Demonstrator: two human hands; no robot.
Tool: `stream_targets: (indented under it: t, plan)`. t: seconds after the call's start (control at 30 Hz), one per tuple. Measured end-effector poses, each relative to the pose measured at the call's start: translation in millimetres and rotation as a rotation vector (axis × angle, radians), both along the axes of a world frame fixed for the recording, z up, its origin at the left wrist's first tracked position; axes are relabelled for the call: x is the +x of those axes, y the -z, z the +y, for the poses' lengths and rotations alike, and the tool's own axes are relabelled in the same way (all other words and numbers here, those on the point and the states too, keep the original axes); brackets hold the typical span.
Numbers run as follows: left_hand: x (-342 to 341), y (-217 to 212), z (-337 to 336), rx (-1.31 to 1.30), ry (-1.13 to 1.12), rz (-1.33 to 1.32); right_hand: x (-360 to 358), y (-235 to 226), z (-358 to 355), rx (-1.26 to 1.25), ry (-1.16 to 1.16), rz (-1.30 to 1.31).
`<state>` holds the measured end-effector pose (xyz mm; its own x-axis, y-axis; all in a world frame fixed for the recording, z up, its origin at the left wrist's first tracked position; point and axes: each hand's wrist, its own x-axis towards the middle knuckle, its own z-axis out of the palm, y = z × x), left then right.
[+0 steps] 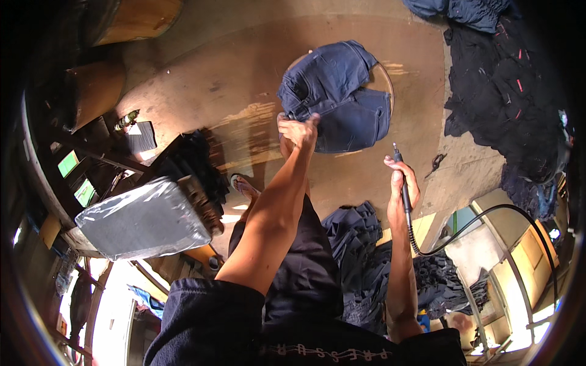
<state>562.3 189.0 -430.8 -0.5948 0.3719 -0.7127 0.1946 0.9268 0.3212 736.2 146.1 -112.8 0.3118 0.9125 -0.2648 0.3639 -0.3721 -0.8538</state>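
A pair of dark blue denim shorts (351, 125) lies spread over a round board (386, 72), of which only the rim shows. My left hand (297, 129) is closed on the waistband edge at the near left of the shorts. To the right of them, my right hand (403, 186) grips a slim dark rotary tool handpiece (406, 198) with a metal tip pointing up and away. The tip stands apart from the denim. From the handpiece's lower end a spring sleeve leads into a black cable (488, 209) that arcs off to the right.
Dark garments are heaped at the far right (497, 91), with more piled (360, 244) beside my legs. At left stands a grey slab wrapped in clear plastic (143, 219). A small dark object (435, 162) lies on the brown floor (201, 91). Curved wooden panels (97, 91) are at far left.
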Motion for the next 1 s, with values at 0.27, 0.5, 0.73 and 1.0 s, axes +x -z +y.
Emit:
stream_targets:
  t: [0.27, 0.5, 0.73, 1.0]
  plan:
    - [-56.8, -96.5, -3.4, 0.703, 0.324, 0.075, 9.8, -11.6, 17.2, -0.001, 0.058, 0.022]
    - [-81.4, -318.6, -38.2, 0.814, 0.762, -0.354, -52.6, -48.4, 73.0, 0.242, -0.179, 0.126]
    - [-203.1, -407.2, -113.6, 0.859, 0.768, -0.256, -197.5, -48.2, -17.7, -0.03, -0.098, 0.258]
    - [-314.3, -454.2, -184.9, 0.855, 0.827, -0.035, -274.7, -86.0, -78.0, -0.058, 0.012, 0.167]
